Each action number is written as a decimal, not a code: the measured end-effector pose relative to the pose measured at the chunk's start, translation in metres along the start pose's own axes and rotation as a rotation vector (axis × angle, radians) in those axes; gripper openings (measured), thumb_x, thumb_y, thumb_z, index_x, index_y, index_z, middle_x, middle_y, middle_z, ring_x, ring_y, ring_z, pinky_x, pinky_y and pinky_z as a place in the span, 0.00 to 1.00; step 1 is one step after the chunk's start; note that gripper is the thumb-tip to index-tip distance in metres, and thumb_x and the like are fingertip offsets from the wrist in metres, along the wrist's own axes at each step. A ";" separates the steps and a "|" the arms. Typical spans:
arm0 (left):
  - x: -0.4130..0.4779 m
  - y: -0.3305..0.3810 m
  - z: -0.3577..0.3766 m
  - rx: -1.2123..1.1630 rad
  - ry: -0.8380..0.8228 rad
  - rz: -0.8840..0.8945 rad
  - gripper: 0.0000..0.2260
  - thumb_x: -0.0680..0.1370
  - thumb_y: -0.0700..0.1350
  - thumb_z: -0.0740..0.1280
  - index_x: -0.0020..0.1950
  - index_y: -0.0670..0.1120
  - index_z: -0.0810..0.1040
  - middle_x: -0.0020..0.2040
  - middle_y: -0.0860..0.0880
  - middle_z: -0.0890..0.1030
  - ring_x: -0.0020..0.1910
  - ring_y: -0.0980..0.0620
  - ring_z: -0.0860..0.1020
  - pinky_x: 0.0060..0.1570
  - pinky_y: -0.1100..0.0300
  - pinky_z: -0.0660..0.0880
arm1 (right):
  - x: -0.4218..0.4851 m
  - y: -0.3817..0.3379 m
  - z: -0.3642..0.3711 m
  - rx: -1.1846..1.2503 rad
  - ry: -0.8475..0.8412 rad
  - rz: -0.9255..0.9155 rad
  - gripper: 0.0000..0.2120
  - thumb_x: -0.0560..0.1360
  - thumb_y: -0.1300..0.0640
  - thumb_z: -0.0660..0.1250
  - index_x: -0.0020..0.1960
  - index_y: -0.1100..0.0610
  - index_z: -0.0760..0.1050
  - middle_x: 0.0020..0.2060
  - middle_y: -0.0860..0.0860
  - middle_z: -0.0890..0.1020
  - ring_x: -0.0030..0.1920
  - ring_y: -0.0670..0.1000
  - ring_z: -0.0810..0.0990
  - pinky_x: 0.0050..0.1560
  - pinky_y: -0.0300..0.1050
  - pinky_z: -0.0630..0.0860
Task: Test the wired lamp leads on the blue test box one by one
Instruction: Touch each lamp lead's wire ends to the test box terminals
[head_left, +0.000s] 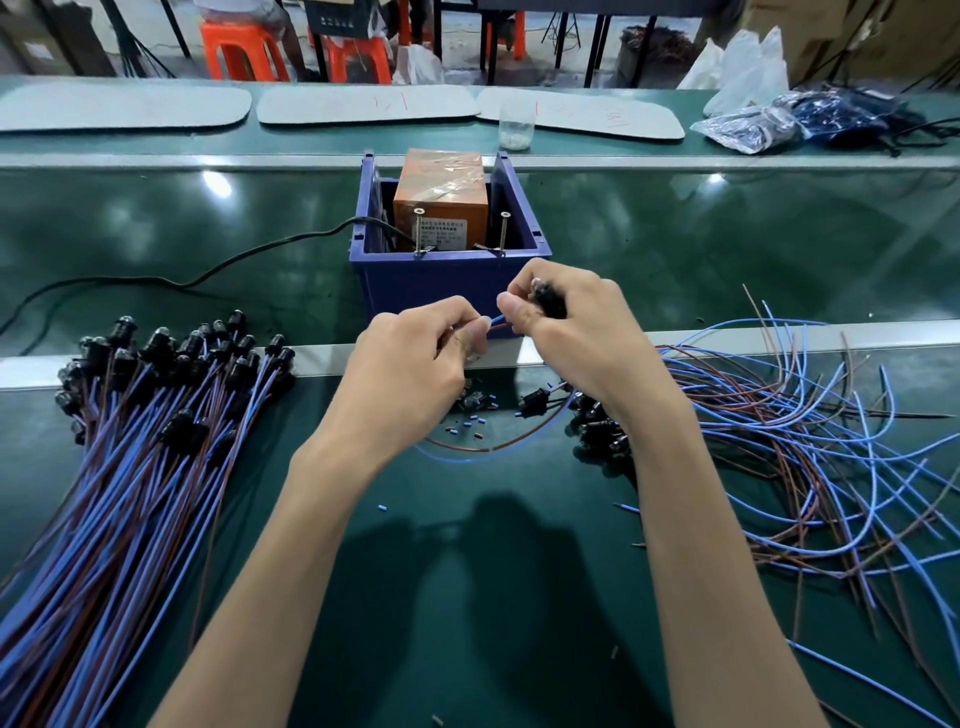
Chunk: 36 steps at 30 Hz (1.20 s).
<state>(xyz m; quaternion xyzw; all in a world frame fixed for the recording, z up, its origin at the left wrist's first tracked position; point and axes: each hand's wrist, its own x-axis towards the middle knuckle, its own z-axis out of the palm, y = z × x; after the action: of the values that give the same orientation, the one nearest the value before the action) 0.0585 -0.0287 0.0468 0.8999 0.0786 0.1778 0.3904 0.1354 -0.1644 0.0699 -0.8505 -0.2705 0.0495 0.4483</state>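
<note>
The blue test box (447, 280) stands at the centre on the green belt, with an orange block (441, 192) inside and two upright screws (418, 231) on its front rim. Just in front of it, my right hand (566, 332) grips a black lamp holder (548, 301) and pinches its leads. My left hand (415, 353) pinches the free ends of the blue and brown leads (497, 322) between the two hands. The leads loop down below the hands to the table.
A neat bundle of wired lamps (145, 415) lies at the left, a loose tangle of wired lamps (779, 431) at the right. A black power cable (208, 270) runs left from the box. A plastic cup (517, 127) and bags (810, 119) sit behind. Small wire scraps (467, 421) litter the middle.
</note>
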 end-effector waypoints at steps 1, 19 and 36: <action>0.000 0.000 0.000 0.008 0.003 0.000 0.11 0.80 0.47 0.64 0.38 0.51 0.76 0.23 0.54 0.71 0.24 0.54 0.66 0.27 0.64 0.61 | 0.000 0.000 0.000 -0.008 0.002 -0.002 0.09 0.78 0.56 0.66 0.39 0.55 0.74 0.32 0.50 0.78 0.30 0.43 0.68 0.32 0.31 0.64; -0.001 0.007 -0.012 -0.149 -0.042 -0.032 0.14 0.80 0.46 0.64 0.35 0.52 0.77 0.24 0.50 0.68 0.24 0.55 0.61 0.24 0.66 0.57 | -0.002 0.008 -0.008 0.358 0.026 -0.174 0.12 0.74 0.72 0.67 0.39 0.56 0.75 0.36 0.54 0.82 0.36 0.51 0.85 0.44 0.38 0.78; -0.002 0.010 -0.013 -0.178 -0.076 -0.045 0.12 0.80 0.47 0.64 0.36 0.49 0.79 0.25 0.55 0.67 0.24 0.56 0.60 0.26 0.64 0.57 | -0.003 0.008 -0.010 0.249 0.012 -0.138 0.09 0.75 0.64 0.70 0.38 0.54 0.77 0.32 0.51 0.83 0.30 0.44 0.80 0.41 0.36 0.75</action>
<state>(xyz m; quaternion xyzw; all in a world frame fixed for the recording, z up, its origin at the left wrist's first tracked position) 0.0515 -0.0271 0.0621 0.8659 0.0678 0.1408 0.4752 0.1395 -0.1772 0.0688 -0.7680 -0.3173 0.0468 0.5543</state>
